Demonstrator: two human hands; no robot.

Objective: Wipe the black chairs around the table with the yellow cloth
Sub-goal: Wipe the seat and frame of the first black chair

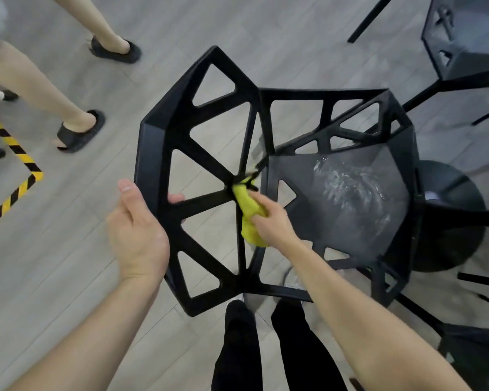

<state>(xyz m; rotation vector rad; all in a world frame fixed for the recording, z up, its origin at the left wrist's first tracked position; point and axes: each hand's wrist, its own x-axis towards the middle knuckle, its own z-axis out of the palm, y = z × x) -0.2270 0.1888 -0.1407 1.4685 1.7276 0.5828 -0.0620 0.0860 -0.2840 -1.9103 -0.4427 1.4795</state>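
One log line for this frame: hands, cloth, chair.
left hand grips chair back edge | right hand presses yellow cloth on back strut | seat shows wet streaks

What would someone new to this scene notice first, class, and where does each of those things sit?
The eye lands on the black chair in the middle, its backrest cut into triangles. The right hand presses a bright yellow cloth against the backrest where it joins the seat, while the left hand grips the backrest's outer edge. Next comes the wet streak on the seat, and yellow-black floor tape at far left.
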